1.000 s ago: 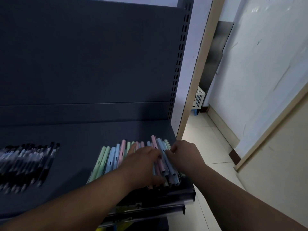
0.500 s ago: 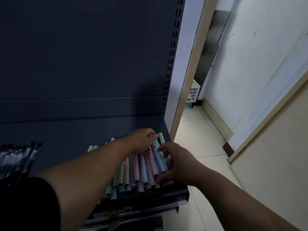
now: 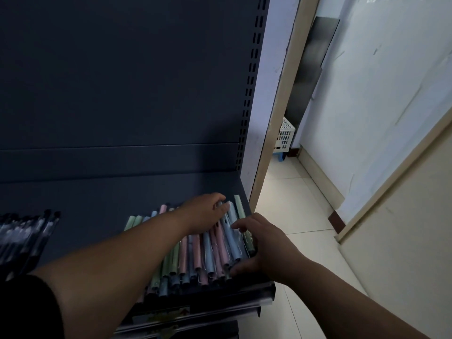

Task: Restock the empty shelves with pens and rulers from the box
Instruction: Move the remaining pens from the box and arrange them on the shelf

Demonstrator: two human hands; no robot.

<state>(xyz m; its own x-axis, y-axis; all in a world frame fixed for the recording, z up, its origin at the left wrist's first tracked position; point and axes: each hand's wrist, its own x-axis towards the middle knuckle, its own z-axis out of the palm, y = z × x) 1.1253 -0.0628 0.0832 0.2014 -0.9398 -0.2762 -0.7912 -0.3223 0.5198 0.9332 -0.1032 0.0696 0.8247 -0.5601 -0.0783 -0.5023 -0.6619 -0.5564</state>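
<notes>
Nearest me is the shelf's front lip [image 3: 244, 293], and the pastel pens [image 3: 210, 255] lie just behind it in one packed row at the right end of the shelf [image 3: 110, 199], butts toward me; my right hand [image 3: 266, 245] is spread around the row's right side, thumb against the near ends, forefinger stretched over the barrels, holding nothing.

Further in, my left hand [image 3: 203, 214] reaches across and lies on the far tips with its fingers bent down; whether it pinches a pen or only presses, I cannot tell.

I judge these pens light, stiff and smooth; round plastic barrels that would roll and skid on the painted metal if nudged sideways. The thin wire clips look the likeliest part to snag on a neighbour. One pen is best pinched at mid-barrel; the whole row is better squared up by pressing on both ends at once, palms flat, rather than lifting.

Well to the left lie the black pens [image 3: 27, 233], apart from the pastel ones; past the shelf, down the corridor, stands a white basket [image 3: 285, 135]. The box is out of view.
</notes>
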